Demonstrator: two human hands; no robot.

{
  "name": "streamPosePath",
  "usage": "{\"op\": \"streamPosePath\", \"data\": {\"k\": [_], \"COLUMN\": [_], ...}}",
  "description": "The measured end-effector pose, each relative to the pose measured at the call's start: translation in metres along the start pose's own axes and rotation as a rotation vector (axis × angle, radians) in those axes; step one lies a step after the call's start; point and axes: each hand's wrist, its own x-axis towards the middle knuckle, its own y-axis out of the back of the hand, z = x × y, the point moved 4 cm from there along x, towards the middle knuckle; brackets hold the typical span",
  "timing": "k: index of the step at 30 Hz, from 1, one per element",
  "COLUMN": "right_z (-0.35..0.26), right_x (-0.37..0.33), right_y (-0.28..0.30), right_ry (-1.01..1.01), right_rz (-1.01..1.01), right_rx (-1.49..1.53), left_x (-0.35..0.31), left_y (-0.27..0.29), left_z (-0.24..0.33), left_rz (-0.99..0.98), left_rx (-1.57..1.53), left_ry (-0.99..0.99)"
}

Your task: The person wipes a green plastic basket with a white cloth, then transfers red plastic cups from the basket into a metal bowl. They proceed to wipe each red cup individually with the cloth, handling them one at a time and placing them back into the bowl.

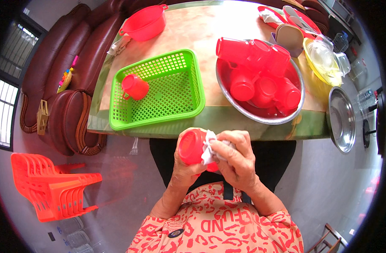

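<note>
My left hand (183, 168) is wrapped round a red plastic mug (190, 147), held just in front of the table edge with its base facing up toward me. My right hand (239, 158) pinches a white cloth (209, 148) and presses it against the mug's side. Beyond my left hand, a green plastic basket (159, 120) holds one red mug (135, 87) lying tilted in its far left part. To the right of the basket, a metal basin (262, 118) is heaped with several red mugs (266, 90).
A red tub (145, 26) stands at the table's far left. At the right are a yellow basin (317, 69) of clear containers and a metal bowl (341, 120) by the edge. Stacked orange chairs (58, 187) stand on the floor to my left.
</note>
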Motion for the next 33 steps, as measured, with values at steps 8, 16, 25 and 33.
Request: {"op": "streamPosePath", "data": {"k": [8, 16, 25, 33], "right_z": [0.002, 0.027, 0.004, -0.004], "right_x": [-0.009, -0.027, -0.030, -0.013], "right_y": [0.004, -0.007, -0.018, -0.014], "right_ry": [-0.069, -0.812, -0.601, -0.014], "right_rz": [0.053, 0.133, 0.104, -0.128], "right_rx": [-0.001, 0.720, 0.694, 0.305], "left_x": [0.001, 0.001, -0.001, -0.002], "left_y": [-0.012, -0.011, -0.008, -0.002], "left_z": [0.009, 0.008, 0.003, 0.017], "left_rz": [-0.004, -0.020, 0.106, 0.120], "left_rx": [-0.129, -0.059, -0.066, 0.030], "left_ry": [-0.025, -0.111, -0.043, -0.101]}}
